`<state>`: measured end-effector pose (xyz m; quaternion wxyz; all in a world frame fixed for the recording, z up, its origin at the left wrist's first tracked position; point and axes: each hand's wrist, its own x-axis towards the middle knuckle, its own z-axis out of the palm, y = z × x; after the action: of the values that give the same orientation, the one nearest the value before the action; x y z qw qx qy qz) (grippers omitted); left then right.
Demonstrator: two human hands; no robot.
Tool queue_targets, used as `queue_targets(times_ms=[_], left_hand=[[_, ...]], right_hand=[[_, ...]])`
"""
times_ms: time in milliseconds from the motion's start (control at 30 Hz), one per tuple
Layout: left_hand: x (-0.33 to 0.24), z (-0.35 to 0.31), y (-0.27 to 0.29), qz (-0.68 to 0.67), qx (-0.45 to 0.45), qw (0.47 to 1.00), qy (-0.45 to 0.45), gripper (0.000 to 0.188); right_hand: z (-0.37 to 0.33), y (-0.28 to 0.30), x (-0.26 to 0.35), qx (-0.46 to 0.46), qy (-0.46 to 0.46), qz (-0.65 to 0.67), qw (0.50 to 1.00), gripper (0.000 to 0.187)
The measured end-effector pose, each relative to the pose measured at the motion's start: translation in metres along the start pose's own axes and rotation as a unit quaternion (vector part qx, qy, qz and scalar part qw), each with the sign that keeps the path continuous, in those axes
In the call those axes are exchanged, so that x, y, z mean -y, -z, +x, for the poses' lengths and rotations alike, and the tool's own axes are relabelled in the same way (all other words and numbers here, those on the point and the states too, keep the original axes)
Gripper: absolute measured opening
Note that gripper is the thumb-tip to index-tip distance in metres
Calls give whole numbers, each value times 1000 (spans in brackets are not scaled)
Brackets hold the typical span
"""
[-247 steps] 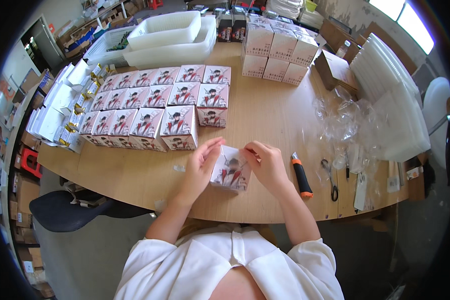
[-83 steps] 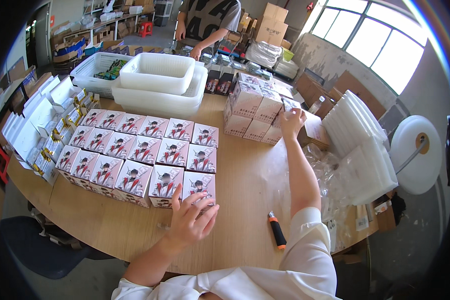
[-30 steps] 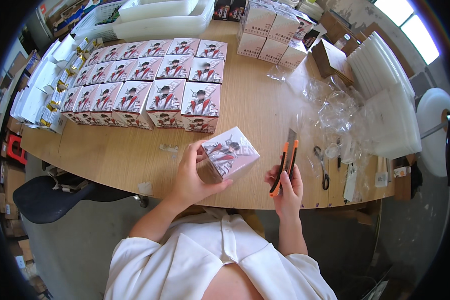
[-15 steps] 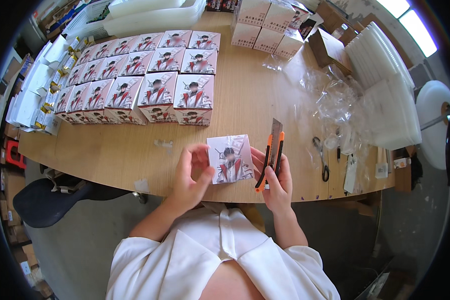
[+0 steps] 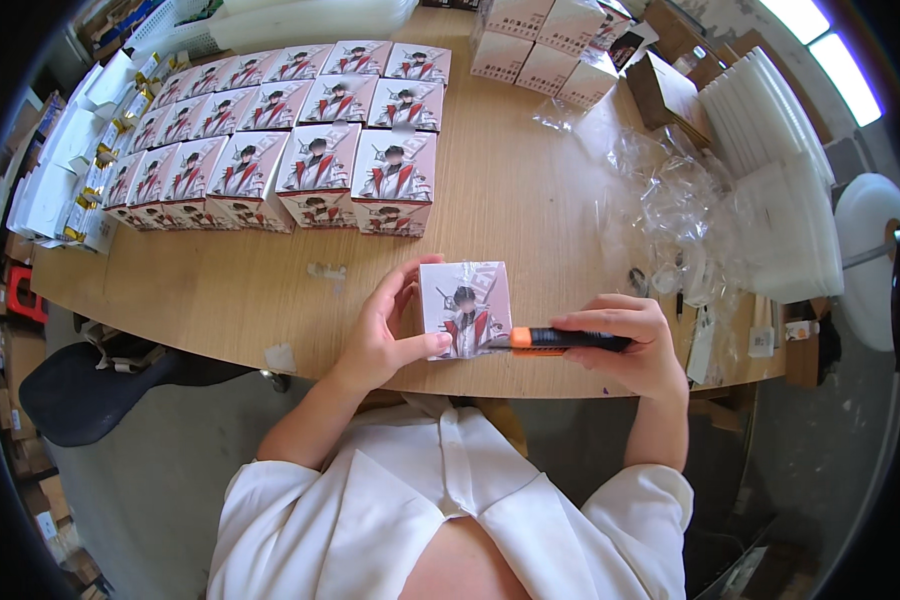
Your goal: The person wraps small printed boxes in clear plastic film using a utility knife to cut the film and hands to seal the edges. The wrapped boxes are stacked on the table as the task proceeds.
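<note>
Near the table's front edge is a pink and white printed box [image 5: 463, 300] with a drawn figure on its top. My left hand [image 5: 382, 325] grips its left side, thumb over the lower left corner. In my right hand [image 5: 625, 340] is an orange and black utility knife [image 5: 570, 341], held level with its blade pointing left. The blade's tip is at the box's lower right edge; whether it touches or has entered I cannot tell. Rows of matching boxes [image 5: 315, 165] stand at the back left.
White boxes [image 5: 540, 45] are stacked at the back. Crumpled clear plastic film [image 5: 670, 200], stacked translucent trays [image 5: 780, 230] and a brown carton [image 5: 665, 95] lie to the right. Partly covered scissors [image 5: 638, 282] are near the film. A black chair [image 5: 100, 395] stands at the left.
My right hand has left the box and moved right. It has turned the utility knife from upright to level, blade toward the box. My left hand has closed on the box's side.
</note>
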<state>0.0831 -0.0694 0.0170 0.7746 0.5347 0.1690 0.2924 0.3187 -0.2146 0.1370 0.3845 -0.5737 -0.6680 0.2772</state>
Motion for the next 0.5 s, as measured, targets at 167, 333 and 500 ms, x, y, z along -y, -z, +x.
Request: queue_targets(times_ms=[167,333,500], left_hand=[[-5,3,-1,-43,-5,999,33,77],[-3,3,1,-65,-8,997,46,76],[-4,3,2,-79,-6,995,54,77]], right_hand=[[26,-4,18,97,-23,-70,993,36],[40,-11,19,137,-32,-89,986,35],[45,-11,22,135,-23,-94,986,34]])
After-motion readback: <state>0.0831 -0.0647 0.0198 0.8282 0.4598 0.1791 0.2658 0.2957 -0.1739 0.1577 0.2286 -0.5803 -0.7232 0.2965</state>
